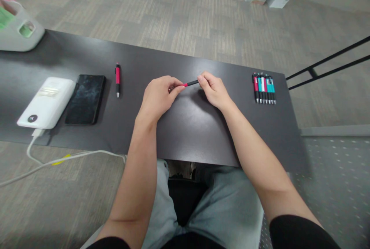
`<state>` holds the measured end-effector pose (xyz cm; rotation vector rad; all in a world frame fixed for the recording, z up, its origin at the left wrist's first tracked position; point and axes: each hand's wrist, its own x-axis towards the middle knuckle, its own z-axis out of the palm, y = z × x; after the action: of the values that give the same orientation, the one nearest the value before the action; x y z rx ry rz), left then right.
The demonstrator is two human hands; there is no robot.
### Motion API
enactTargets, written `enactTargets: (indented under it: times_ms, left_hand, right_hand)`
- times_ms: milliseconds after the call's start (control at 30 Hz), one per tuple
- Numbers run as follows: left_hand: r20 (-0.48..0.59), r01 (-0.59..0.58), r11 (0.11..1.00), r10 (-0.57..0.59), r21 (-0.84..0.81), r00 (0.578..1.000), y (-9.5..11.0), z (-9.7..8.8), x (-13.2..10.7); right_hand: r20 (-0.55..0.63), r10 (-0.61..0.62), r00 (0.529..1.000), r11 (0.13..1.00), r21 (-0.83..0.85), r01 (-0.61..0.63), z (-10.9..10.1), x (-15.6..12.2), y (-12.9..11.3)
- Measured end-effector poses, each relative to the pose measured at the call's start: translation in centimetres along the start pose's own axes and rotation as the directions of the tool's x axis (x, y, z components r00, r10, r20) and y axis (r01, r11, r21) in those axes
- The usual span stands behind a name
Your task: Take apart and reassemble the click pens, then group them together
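Observation:
A red pen with a black grip (192, 83) is held level above the dark table, between my two hands. My left hand (162, 95) pinches its red end, and the fingers cover part of the barrel. At the black end, my right hand (213, 90) has its thumb and fingers closed around the tip, which they hide. Another red and black pen (118, 80) lies on the table to the left of my left hand. Off to the right of my right hand, several pens (264, 89) in red, teal and white lie side by side in a row.
On the left side of the table (185, 137) are a black phone (86, 99) and a white power bank (46, 102) with a white cable (75, 157) hanging over the front edge. A white plastic container (31, 41) stands at the far left corner. Black metal bars (326, 66) adjoin the right edge.

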<state>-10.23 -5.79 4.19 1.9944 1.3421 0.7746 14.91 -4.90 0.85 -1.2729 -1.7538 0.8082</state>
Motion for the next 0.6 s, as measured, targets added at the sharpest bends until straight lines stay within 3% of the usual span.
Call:
enactTargets:
  times_ms: [167,433,600]
  left_hand:
    - [-0.027,-0.019,1.000,0.019,0.006,0.999,0.24,0.08,0.05]
    - [0.064,-0.024,0.999,0.026,-0.028,0.998,0.01,0.46,0.09]
    - [0.000,-0.050,0.999,0.050,-0.005,0.999,0.26,0.28,0.01]
  right_hand:
    - [-0.010,0.038,0.999,0.999,0.002,-0.038,-0.08,0.03,0.10]
    - [-0.037,0.010,0.999,1.000,-0.003,-0.010,-0.64,-0.09,-0.15]
    - [-0.022,0.030,0.999,0.999,-0.010,-0.030,-0.40,-0.09,-0.45]
